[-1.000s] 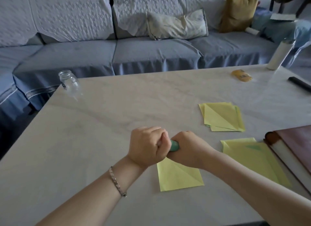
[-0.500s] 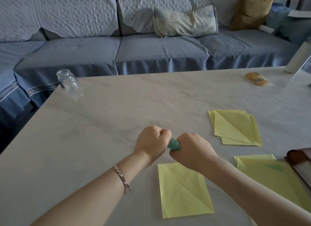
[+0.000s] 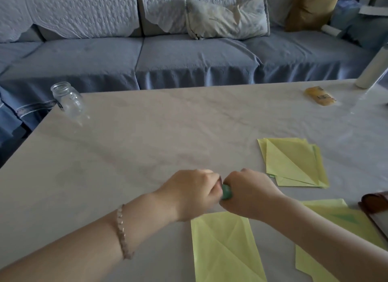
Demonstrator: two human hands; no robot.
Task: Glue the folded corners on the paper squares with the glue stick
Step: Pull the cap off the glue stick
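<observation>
Both my hands meet above the table over a green glue stick (image 3: pixel 227 192). My right hand (image 3: pixel 249 194) grips its body in a fist, and my left hand (image 3: pixel 192 192) has its fingers curled round the stick's other end, which is hidden. Just below them lies a yellow paper square (image 3: pixel 225 248) with diagonal creases. A stack of folded yellow squares (image 3: pixel 294 162) sits to the right, farther back. More yellow paper (image 3: pixel 344 223) lies under my right forearm.
A glass jar (image 3: pixel 67 100) stands at the table's far left corner. A yellow packet (image 3: pixel 320 95) and a white bottle (image 3: pixel 371 71) are at the far right. A brown book (image 3: pixel 375 206) sits at the right edge. A blue sofa runs behind the table.
My hands stay together on the glue stick. The view has tilted down and left, so the paper below my hands shows more fully.
</observation>
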